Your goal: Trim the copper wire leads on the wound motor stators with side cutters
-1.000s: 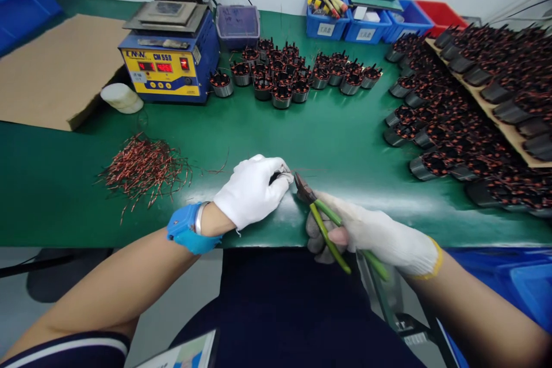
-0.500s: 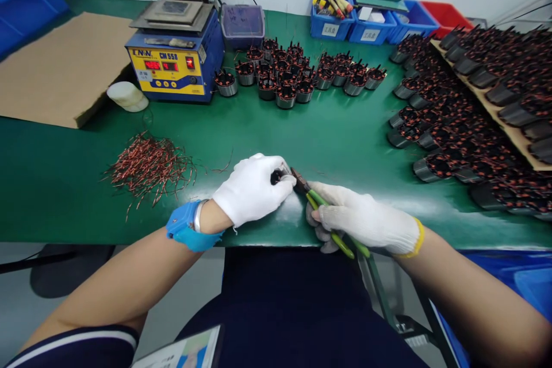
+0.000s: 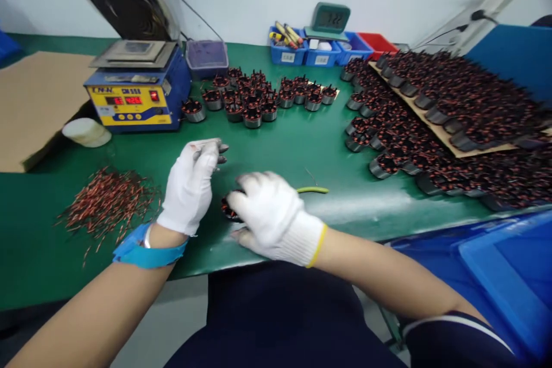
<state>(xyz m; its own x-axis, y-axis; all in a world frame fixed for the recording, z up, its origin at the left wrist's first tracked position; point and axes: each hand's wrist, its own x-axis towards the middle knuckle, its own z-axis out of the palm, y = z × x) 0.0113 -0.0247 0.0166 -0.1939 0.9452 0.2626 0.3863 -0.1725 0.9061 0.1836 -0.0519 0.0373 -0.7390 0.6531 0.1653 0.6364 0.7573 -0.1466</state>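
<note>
In the head view, my right hand (image 3: 269,215), in a white knit glove with a yellow cuff, is closed around the side of a small motor stator (image 3: 230,210) low over the green bench. Most of the stator is hidden under the palm; its dark rim and copper windings show at the left. My left hand (image 3: 190,187), also gloved, is raised to the left of it with its fingers curled together; what they hold, if anything, is hidden. Beyond my right hand lie the pliers (image 3: 313,190), of which one green handle shows.
A pile of copper wire offcuts (image 3: 110,204) lies at left. The blue-and-yellow CM558 machine (image 3: 135,95) stands behind, beside a purple bin (image 3: 207,57). Several wound stators (image 3: 252,115) stand mid-bench. Many more fill the right side, some on a board (image 3: 425,118). Blue bins (image 3: 287,56) line the wall.
The pliers have left my right hand and lie on the bench. My right hand has moved left onto the stator, and my left hand has drawn away leftward. The camera view has shifted.
</note>
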